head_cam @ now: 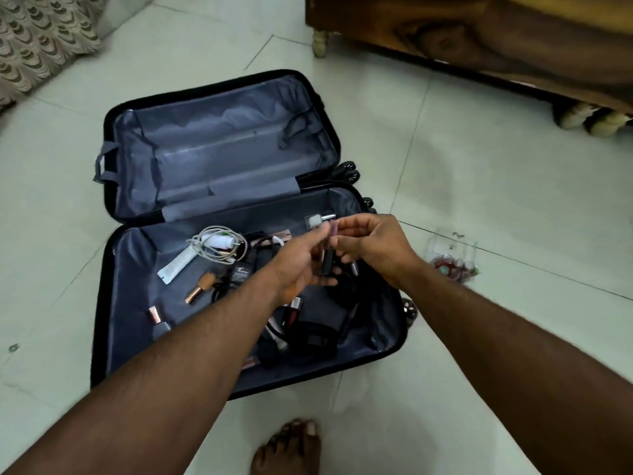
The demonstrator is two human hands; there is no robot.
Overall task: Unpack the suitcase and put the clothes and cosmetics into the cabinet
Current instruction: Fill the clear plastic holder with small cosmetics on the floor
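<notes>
A black suitcase (113, 234) with grey lining lies open on the floor; its far half holds nothing. In the near half lie a white tube (176, 265), a white cable bundle (219, 246), copper-capped bottles (202, 286), a black charger and other small cosmetics. Above the near half my left hand (298, 265) holds several slim cosmetic sticks (327, 258) with curled fingers. My right hand (373, 248) pinches the top of a pinkish stick (333, 228) in that bunch. What else the hands hold is hidden.
A clear pouch with red items (452, 258) lies on the tiled floor right of the suitcase. A wooden furniture piece on casters (479, 39) stands at the back right. Patterned fabric (41, 39) is at the back left. My bare foot (287, 447) is near the suitcase's front edge.
</notes>
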